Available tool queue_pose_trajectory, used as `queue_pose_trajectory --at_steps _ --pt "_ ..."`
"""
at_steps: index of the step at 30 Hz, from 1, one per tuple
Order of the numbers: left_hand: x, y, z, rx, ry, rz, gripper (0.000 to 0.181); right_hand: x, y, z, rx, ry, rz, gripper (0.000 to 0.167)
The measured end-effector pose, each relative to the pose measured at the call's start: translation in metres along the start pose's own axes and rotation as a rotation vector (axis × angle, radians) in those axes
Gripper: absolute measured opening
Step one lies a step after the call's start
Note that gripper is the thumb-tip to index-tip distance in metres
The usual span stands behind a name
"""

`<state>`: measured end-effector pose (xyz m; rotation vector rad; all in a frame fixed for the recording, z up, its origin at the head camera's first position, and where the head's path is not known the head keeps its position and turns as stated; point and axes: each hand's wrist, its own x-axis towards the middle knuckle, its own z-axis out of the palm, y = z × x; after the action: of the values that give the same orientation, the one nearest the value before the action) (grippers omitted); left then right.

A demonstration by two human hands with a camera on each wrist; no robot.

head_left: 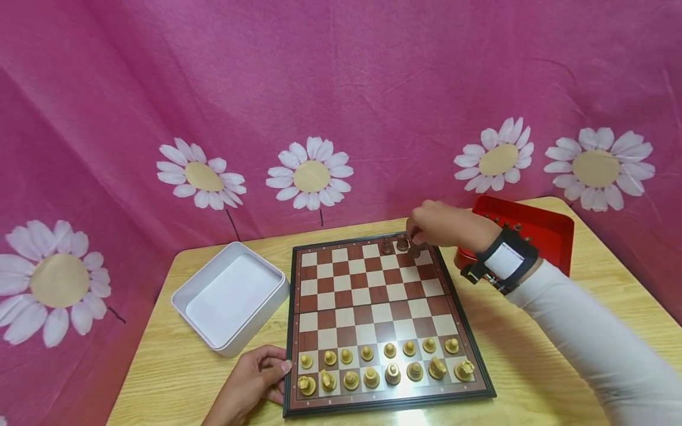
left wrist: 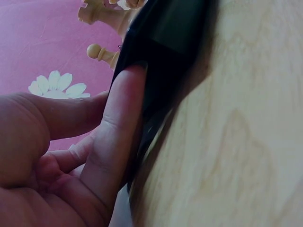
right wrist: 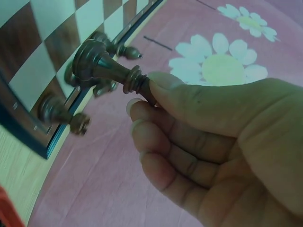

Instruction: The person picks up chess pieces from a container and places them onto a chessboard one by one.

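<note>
My right hand pinches a dark brown chess piece near its top with thumb and fingers; its base points at the board, and its head is hidden. In the right wrist view, a dark rook stands at the board's corner, and further dark pieces are partly covered by the held one. The chequered chessboard lies on the table. At its near left edge my left hand grips the black rim, thumb on top and a finger against the side. Light pieces fill the two nearest rows.
A white tray stands left of the board. To the right, a red box holds several dark pieces, partly behind my right wrist. A pink flowered cloth hangs behind the wooden table.
</note>
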<state>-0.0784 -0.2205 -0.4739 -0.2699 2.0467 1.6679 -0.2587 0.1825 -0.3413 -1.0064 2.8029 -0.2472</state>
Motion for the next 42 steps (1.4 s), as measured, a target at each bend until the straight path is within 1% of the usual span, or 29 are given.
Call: queue_pose_trajectory --at_steps 6,12,19,25,33,39,42 --pt "-0.001 0.002 0.001 -0.005 -0.004 0.004 0.033 0.014 -0.012 0.004 0.016 -0.014 -0.015 0.005" --pt "-0.002 0.001 0.001 -0.003 -0.007 0.006 0.034 0.027 -0.021 0.01 0.029 -0.027 -0.036 0.013" --pt "0.0 0.001 0.0 0.02 0.006 0.005 0.032 0.039 -0.029 0.014 0.015 -0.024 -0.05 0.006" --pt "0.001 -0.001 0.0 0.024 0.012 0.001 0.03 0.051 -0.034 0.016 0.005 -0.02 -0.058 0.005" --pt "0.0 -0.006 -0.001 0.027 -0.015 -0.004 0.031 0.064 -0.034 0.023 0.023 -0.044 -0.044 0.005" --pt "0.003 -0.007 -0.002 0.029 -0.005 0.001 0.032 0.07 -0.035 0.024 0.041 -0.059 -0.008 0.008" --pt "0.004 -0.006 -0.002 0.028 0.002 0.003 0.032 0.073 -0.035 0.024 0.031 -0.042 -0.002 0.01"
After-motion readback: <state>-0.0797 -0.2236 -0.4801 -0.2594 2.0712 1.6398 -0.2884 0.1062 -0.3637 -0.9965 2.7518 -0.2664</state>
